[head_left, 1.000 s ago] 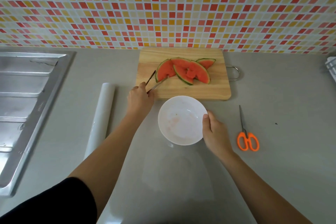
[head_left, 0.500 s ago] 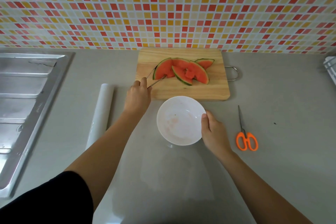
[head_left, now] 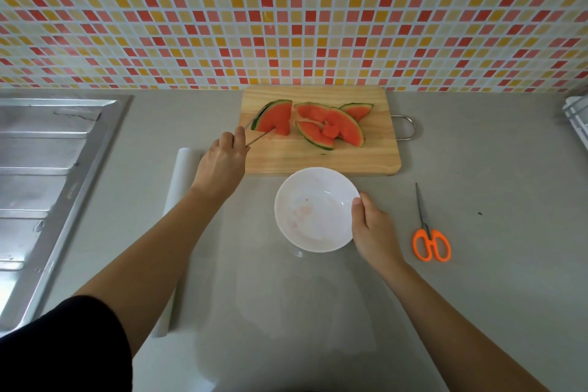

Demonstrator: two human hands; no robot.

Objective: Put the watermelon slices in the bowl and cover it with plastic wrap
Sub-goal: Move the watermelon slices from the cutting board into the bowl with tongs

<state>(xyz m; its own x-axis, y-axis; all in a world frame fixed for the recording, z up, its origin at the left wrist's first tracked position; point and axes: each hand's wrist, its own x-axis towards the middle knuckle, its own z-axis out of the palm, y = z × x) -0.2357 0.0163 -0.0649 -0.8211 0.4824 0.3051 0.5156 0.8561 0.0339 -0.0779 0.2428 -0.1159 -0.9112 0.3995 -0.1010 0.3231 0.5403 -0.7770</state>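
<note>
Several watermelon slices [head_left: 331, 126] lie on a wooden cutting board [head_left: 356, 156]. My left hand [head_left: 222, 165] holds metal tongs [head_left: 254, 137], whose tips clamp the leftmost slice [head_left: 275, 118], now pulled apart from the others. A white bowl [head_left: 313, 210] with no fruit in it sits just in front of the board; my right hand [head_left: 370, 226] grips its right rim. A roll of plastic wrap [head_left: 179, 175] lies left of the bowl, partly hidden by my left arm. A pulled-out sheet of wrap [head_left: 305, 312] lies flat under and in front of the bowl.
Orange-handled scissors [head_left: 429, 239] lie right of the bowl. A steel sink drainboard [head_left: 41, 184] fills the left side. The tiled wall [head_left: 286, 16] runs behind the board. A white rack edge [head_left: 577, 118] shows at far right.
My left hand closed the tongs on the leftmost slice and drew it left, away from the pile. The right hand stayed on the bowl's rim.
</note>
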